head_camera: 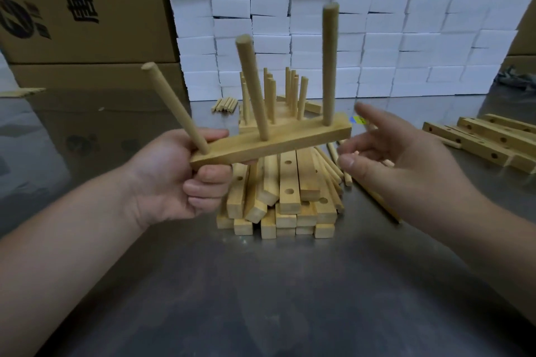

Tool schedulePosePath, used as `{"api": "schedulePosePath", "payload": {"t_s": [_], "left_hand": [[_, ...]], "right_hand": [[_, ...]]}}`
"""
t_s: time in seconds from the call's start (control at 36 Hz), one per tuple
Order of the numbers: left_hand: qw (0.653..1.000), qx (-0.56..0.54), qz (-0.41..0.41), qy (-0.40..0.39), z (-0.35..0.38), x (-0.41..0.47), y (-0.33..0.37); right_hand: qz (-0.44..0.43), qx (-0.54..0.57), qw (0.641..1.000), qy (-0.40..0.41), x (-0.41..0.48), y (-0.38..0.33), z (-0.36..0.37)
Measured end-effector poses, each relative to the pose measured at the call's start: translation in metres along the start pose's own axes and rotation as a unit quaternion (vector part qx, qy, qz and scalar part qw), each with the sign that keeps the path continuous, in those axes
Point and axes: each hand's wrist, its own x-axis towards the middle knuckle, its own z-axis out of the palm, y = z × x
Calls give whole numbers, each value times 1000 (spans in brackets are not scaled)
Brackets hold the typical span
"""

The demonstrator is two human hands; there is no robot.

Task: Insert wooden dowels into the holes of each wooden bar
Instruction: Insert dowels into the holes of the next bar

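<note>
Bar (272, 140) fitted with three dowels (254, 87) is held above the counter (261, 284) in the closed grip of the left hand (174, 180), at its left end. The right hand (388, 153) is spread open and empty just beside the bar's other end. Undrilled-looking and drilled bars are heaped in a pile (284, 197) below (finished ones stand behind).

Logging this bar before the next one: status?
Left hand gripping bar, three dowels seated. Right hand open, empty, beside bar's end. Nothing blocking; bar pile below.
</note>
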Motion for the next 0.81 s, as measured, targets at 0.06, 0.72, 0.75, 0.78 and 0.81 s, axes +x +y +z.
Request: {"api": "schedulePosePath", "payload": {"t_s": [0.06, 0.72, 0.75, 0.78, 0.81], "left_hand": [[997, 1, -22, -68, 0, -2, 1], [838, 376, 290, 270, 7, 6, -17], [827, 393, 293, 275, 6, 6, -17], [820, 405, 295, 277, 4, 7, -17], [816, 411, 296, 278, 3, 8, -17]], "right_hand": [[-37, -19, 999, -13, -2, -3, 1], [63, 85, 994, 35, -2, -4, 5], [61, 81, 994, 36, -2, -3, 5], [60, 78, 994, 38, -2, -3, 5], [58, 74, 995, 40, -2, -2, 5]]}}
